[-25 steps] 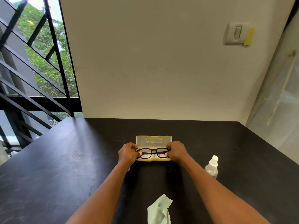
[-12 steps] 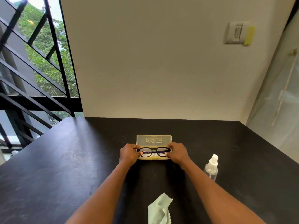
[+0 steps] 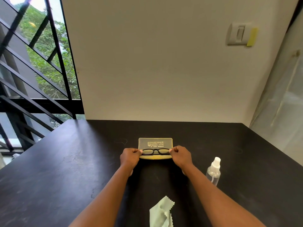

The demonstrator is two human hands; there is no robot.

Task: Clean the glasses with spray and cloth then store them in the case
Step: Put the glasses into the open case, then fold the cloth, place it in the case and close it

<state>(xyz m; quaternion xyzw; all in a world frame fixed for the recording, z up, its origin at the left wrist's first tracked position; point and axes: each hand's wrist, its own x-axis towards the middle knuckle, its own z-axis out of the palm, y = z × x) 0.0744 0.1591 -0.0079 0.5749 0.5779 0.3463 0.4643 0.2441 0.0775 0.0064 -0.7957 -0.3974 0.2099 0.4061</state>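
black-framed glasses (image 3: 155,151) are pinched at both ends, the left hand (image 3: 130,157) closed on one end and the right hand (image 3: 180,156) closed on the other, low over the tray of the open yellow case (image 3: 155,143), which lies mid-counter toward the back edge. a clear spray bottle (image 3: 213,172) stands right of the right forearm. a pale green cloth (image 3: 162,213) lies crumpled at the near edge of the dark counter (image 3: 65,169).
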